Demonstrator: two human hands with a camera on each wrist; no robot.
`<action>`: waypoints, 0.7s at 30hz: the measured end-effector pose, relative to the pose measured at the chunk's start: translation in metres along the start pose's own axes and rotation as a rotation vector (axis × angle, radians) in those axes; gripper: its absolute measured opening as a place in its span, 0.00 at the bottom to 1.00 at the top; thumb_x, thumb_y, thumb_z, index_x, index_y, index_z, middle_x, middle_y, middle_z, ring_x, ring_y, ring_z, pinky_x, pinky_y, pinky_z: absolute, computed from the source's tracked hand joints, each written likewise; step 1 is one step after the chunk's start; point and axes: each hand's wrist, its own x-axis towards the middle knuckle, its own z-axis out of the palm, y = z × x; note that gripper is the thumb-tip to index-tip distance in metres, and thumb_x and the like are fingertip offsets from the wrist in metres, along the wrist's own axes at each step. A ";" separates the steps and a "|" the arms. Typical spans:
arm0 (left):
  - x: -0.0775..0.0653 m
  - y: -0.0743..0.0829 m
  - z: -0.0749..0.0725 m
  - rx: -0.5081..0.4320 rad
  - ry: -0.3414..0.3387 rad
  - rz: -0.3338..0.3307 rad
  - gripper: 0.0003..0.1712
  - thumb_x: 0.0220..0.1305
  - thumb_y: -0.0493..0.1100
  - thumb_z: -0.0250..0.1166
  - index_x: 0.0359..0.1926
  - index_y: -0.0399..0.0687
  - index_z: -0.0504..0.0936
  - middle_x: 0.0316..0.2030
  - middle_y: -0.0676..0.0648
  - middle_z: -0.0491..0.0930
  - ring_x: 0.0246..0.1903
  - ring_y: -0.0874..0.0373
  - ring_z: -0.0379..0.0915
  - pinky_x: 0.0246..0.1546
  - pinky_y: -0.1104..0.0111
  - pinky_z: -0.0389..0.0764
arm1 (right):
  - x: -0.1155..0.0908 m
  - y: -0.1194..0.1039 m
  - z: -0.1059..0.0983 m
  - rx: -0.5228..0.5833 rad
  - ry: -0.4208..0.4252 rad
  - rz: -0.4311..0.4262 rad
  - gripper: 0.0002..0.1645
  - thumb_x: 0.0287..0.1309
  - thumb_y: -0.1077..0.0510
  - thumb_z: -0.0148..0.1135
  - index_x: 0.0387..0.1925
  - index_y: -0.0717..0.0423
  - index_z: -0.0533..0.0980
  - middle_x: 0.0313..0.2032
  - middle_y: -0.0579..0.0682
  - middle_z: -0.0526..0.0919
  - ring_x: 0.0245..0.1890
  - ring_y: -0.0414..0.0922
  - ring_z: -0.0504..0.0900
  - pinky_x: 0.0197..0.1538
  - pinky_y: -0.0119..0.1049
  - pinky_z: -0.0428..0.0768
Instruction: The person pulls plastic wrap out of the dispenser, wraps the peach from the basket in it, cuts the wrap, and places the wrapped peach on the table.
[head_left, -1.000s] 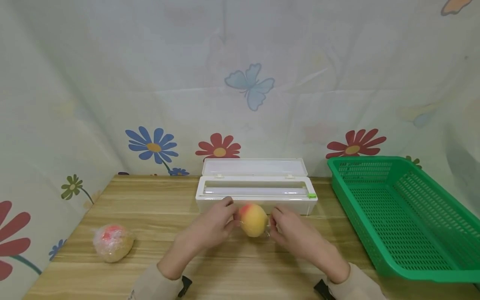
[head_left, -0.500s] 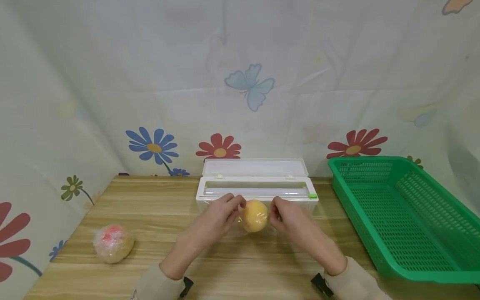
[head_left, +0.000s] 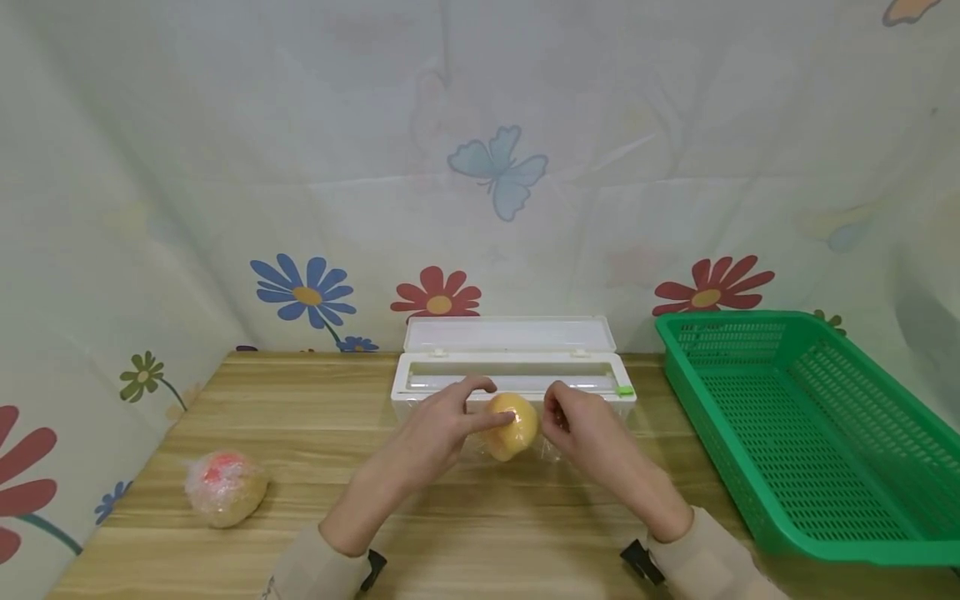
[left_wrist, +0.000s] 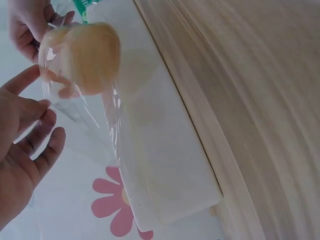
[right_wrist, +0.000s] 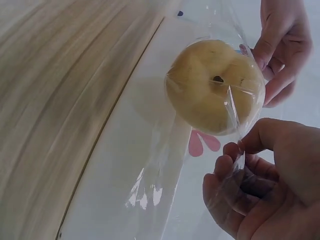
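A yellow peach [head_left: 514, 427], wrapped in clear cling film, is held up in front of the white cling film dispenser [head_left: 513, 358]. My left hand [head_left: 431, 432] lies at its left side, thumb stretched across the peach and index finger extended above it. The left wrist view shows its other fingers [left_wrist: 54, 145] loosely bent beside the film. My right hand [head_left: 588, 429] pinches gathered film [right_wrist: 239, 162] at the peach's right side, its fingers curled. The stem hollow shows through film in the right wrist view.
Another film-wrapped peach [head_left: 227, 489] sits on the left of the wooden table [head_left: 322, 417]. A green plastic basket [head_left: 757, 508] stands at the right. The dispenser's lid [head_left: 510, 335] is raised, with a green slider [head_left: 624, 391] at its right end. A flowered curtain [head_left: 360, 208] hangs behind.
The peach has risen slightly and turned, its red patch no longer showing. My left thumb has moved onto the front of it. My right hand has stayed close beside it, fingers curled.
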 end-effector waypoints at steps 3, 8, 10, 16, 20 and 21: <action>0.001 0.000 0.000 0.042 -0.003 -0.002 0.32 0.54 0.25 0.67 0.53 0.66 0.83 0.52 0.47 0.73 0.41 0.55 0.74 0.43 0.65 0.77 | 0.001 0.001 -0.001 0.016 0.037 -0.025 0.08 0.51 0.67 0.61 0.29 0.55 0.71 0.19 0.40 0.69 0.19 0.35 0.67 0.22 0.28 0.70; 0.003 0.001 0.001 0.059 -0.015 -0.052 0.37 0.49 0.21 0.64 0.54 0.64 0.82 0.48 0.50 0.74 0.41 0.55 0.73 0.41 0.67 0.76 | 0.002 0.006 -0.005 0.091 0.081 -0.071 0.11 0.53 0.69 0.61 0.38 0.57 0.70 0.22 0.41 0.73 0.20 0.35 0.71 0.24 0.29 0.72; 0.004 0.002 0.001 0.048 -0.019 -0.073 0.38 0.49 0.20 0.62 0.54 0.63 0.82 0.46 0.51 0.74 0.41 0.55 0.72 0.41 0.67 0.75 | 0.003 0.008 -0.008 0.126 0.079 -0.071 0.12 0.54 0.69 0.62 0.39 0.57 0.70 0.23 0.41 0.75 0.21 0.35 0.72 0.24 0.29 0.74; 0.004 0.003 0.000 0.043 -0.016 -0.126 0.38 0.50 0.20 0.62 0.56 0.62 0.81 0.45 0.51 0.75 0.43 0.56 0.71 0.44 0.68 0.75 | 0.002 0.008 -0.018 0.121 0.108 -0.105 0.10 0.53 0.66 0.68 0.35 0.56 0.75 0.35 0.47 0.79 0.37 0.43 0.79 0.40 0.40 0.80; 0.004 0.002 0.000 0.052 0.004 -0.123 0.40 0.49 0.19 0.62 0.57 0.62 0.80 0.45 0.50 0.75 0.44 0.56 0.71 0.44 0.67 0.75 | 0.000 -0.005 -0.019 0.035 0.143 -0.249 0.16 0.46 0.59 0.76 0.35 0.57 0.78 0.47 0.53 0.77 0.51 0.51 0.74 0.51 0.47 0.76; 0.004 0.001 -0.001 0.052 0.012 -0.119 0.40 0.49 0.19 0.61 0.57 0.62 0.80 0.45 0.50 0.75 0.43 0.56 0.71 0.43 0.68 0.76 | -0.001 -0.010 -0.018 0.016 0.130 -0.284 0.18 0.44 0.58 0.77 0.35 0.57 0.78 0.48 0.53 0.77 0.52 0.51 0.73 0.52 0.46 0.75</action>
